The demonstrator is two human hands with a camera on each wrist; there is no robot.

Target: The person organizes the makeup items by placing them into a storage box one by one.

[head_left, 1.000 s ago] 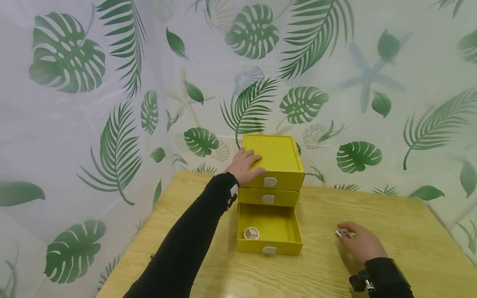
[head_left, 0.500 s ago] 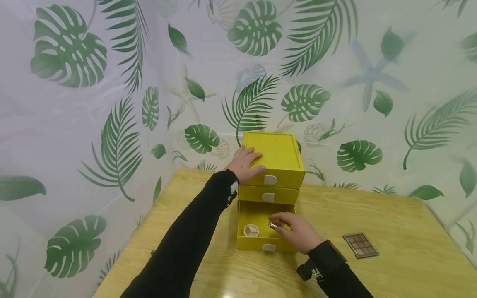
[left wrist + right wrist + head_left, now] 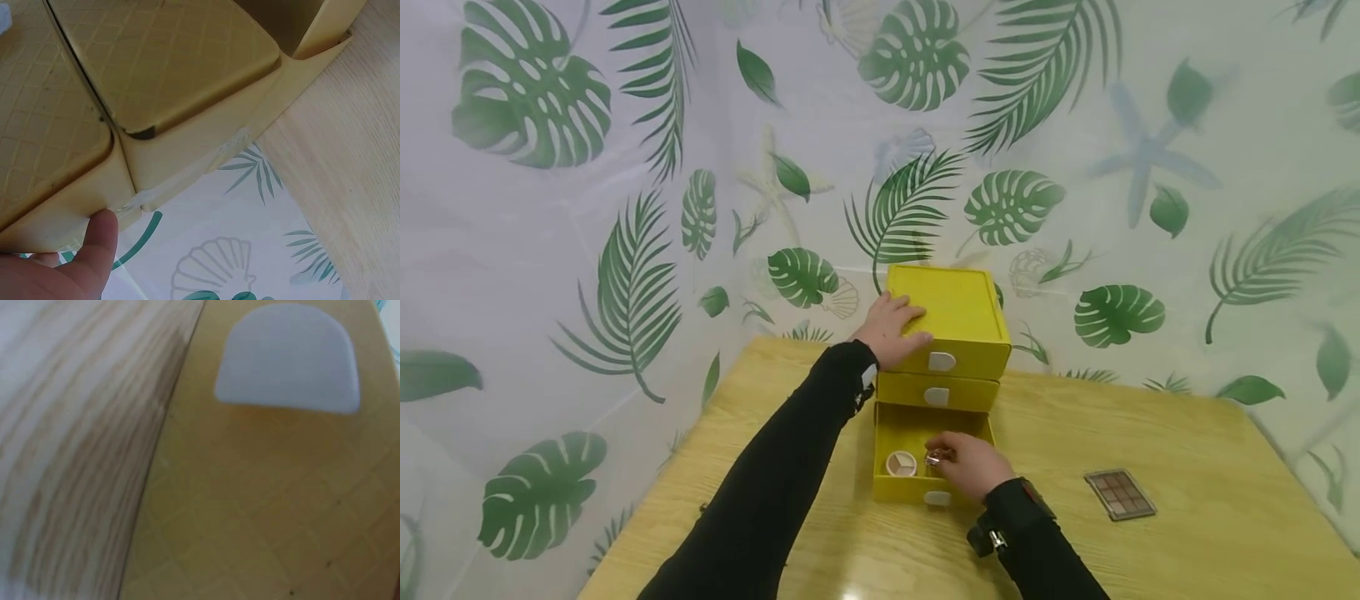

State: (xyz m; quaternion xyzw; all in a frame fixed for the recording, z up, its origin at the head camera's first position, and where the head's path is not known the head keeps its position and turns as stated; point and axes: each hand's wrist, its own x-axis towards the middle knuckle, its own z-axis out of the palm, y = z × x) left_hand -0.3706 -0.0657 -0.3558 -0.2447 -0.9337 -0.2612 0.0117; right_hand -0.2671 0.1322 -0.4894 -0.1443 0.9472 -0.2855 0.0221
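Observation:
A yellow set of stacked drawers point(image 3: 955, 304) stands on the table, its bottom drawer point(image 3: 891, 490) pulled out. My left hand point(image 3: 891, 332) rests on the top's left edge, fingers spread; in the left wrist view its thumb point(image 3: 100, 240) touches the yellow front. Inside the open drawer, my right hand point(image 3: 976, 464) pinches a small shiny reddish item point(image 3: 937, 457), whose exact kind does not show. Just left of it lies a round pan with a three-part face point(image 3: 901, 463). The right wrist view shows the drawer's front with its white pull tab point(image 3: 287, 359), not the fingers.
A flat makeup palette point(image 3: 1120, 494) with several brownish pans lies on the wooden table point(image 3: 1195, 450), right of the drawers. Behind the table hangs a leaf-printed sheet point(image 3: 820, 208). Two upper drawers with white tabs point(image 3: 942, 361) are closed.
My right hand has moved left with the shiny item, from the right side of the table into the open drawer, uncovering the palette. My left hand has stayed on the drawer unit.

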